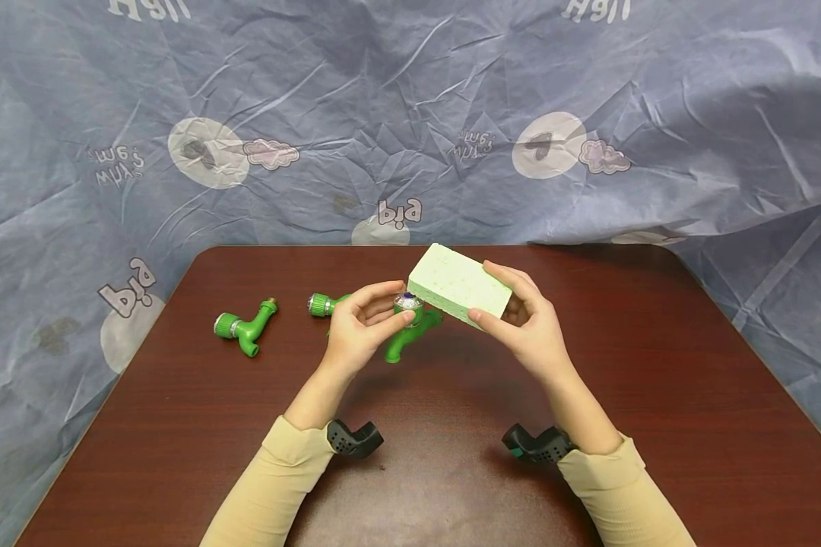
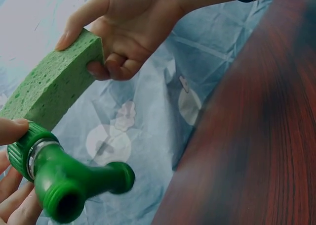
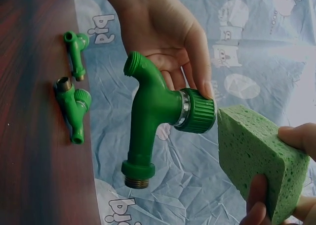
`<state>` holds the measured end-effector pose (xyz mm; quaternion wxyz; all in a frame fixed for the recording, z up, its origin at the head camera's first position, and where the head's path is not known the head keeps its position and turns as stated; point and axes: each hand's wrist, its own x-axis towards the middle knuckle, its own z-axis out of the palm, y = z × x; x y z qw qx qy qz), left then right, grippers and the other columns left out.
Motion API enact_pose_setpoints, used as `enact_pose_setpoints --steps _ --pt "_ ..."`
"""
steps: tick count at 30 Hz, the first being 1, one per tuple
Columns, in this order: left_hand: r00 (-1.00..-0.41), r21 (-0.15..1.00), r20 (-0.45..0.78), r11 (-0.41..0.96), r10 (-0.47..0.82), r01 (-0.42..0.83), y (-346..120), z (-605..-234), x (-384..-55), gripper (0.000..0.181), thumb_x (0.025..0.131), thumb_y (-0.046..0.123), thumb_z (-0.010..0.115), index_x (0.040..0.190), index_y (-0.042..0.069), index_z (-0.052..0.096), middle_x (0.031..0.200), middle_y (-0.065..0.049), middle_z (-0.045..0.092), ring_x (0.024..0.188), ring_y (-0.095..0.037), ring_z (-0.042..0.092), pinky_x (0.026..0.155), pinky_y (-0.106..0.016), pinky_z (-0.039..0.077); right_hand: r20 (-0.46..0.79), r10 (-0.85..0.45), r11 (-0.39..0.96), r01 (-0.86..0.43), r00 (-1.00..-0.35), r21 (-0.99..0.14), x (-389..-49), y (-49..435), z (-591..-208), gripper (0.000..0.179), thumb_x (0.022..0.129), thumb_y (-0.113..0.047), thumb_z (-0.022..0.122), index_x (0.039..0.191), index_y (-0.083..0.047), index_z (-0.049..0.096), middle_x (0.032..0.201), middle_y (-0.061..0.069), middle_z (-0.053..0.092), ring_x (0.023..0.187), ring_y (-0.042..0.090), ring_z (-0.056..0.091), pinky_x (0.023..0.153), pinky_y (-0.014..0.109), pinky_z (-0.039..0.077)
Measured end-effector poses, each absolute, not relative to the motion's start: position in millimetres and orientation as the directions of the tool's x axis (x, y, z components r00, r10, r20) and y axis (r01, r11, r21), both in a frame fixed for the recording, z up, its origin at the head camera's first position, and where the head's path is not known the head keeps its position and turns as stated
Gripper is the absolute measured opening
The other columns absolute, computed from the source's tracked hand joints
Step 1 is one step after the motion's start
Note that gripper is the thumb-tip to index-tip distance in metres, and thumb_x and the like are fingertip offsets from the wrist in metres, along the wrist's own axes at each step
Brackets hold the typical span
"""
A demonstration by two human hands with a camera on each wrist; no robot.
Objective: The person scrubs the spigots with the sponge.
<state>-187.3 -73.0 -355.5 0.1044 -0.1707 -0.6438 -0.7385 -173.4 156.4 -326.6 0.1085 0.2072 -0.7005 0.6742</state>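
My left hand (image 1: 353,334) pinches a green plastic faucet (image 3: 148,104) by its ribbed round knob (image 3: 198,115), thumb on one side and fingers on the other. The faucet hangs above the table, its spout pointing down toward me in the head view. In my right hand (image 1: 539,328) a pale green porous sponge (image 1: 460,282) is gripped at one end, between thumb and fingers. The sponge's other end sits right at the top of the knob, tilted. Part of the right fingers is hidden behind the sponge.
On the dark red-brown table (image 1: 178,425), one more green faucet (image 1: 248,330) lies at the left. Another green faucet (image 1: 320,305) lies behind my left hand, partly covered by it. A wrinkled blue-grey printed cloth (image 1: 356,114) hangs behind the table's far edge.
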Motion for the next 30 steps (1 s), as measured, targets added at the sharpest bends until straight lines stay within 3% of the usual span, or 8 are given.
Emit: enact_pose_setpoints --steps 6,12,17,24,30 --pt "-0.923 0.91 0.382 -0.194 0.045 0.367 -72.9 -354.3 -187.2 0.045 0.07 -0.011 0.074 0.113 -0.01 0.061 0.11 -0.023 0.064 0.098 -0.021 0.065 0.087 -0.046 0.049 0.435 -0.205 0.011 -0.447 -0.877 -0.894 -173.3 154.5 -328.3 0.06 0.077 0.009 0.069 0.133 0.002 0.049 0.127 0.012 0.045 0.088 0.016 0.06 0.07 0.022 0.054" --pt "-0.92 0.898 0.392 -0.225 0.022 0.378 -73.1 -353.4 -186.8 0.045 0.068 -0.013 0.075 0.111 -0.011 0.062 0.109 -0.024 0.064 0.099 -0.021 0.065 0.089 -0.052 0.045 0.4 -0.131 0.048 -0.409 -0.907 -0.911 -174.6 156.8 -327.5 0.058 0.079 0.007 0.069 0.133 -0.001 0.051 0.126 0.008 0.046 0.087 0.015 0.06 0.07 0.021 0.054" --pt "-0.917 0.896 0.399 -0.215 0.009 0.388 -73.2 -353.2 -186.4 0.045 0.067 -0.013 0.076 0.11 -0.01 0.063 0.109 -0.023 0.064 0.099 -0.022 0.065 0.088 -0.046 0.048 0.403 -0.086 -0.002 -0.404 -0.911 -0.915 -173.3 156.8 -325.0 0.058 0.078 0.009 0.069 0.132 -0.003 0.052 0.125 0.007 0.048 0.086 0.015 0.06 0.07 0.021 0.054" --pt "-0.919 0.904 0.395 -0.179 0.003 0.388 -72.6 -352.5 -184.4 0.044 0.068 -0.009 0.077 0.109 -0.007 0.065 0.106 -0.016 0.067 0.098 -0.021 0.065 0.086 -0.04 0.051 0.444 -0.228 -0.019 -0.452 -0.866 -0.892 -172.2 154.2 -327.6 0.058 0.077 0.013 0.067 0.132 0.004 0.049 0.126 0.013 0.046 0.089 0.017 0.061 0.07 0.022 0.054" --pt "-0.91 0.895 0.415 -0.188 0.015 0.406 -72.6 -352.9 -185.0 0.043 0.068 -0.01 0.077 0.109 -0.008 0.064 0.108 -0.022 0.065 0.099 -0.022 0.065 0.086 -0.04 0.051 0.401 -0.078 0.072 -0.406 -0.913 -0.911 -177.3 157.2 -330.8 0.057 0.079 0.006 0.07 0.132 0.0 0.051 0.123 0.008 0.047 0.083 0.012 0.059 0.067 0.018 0.053"
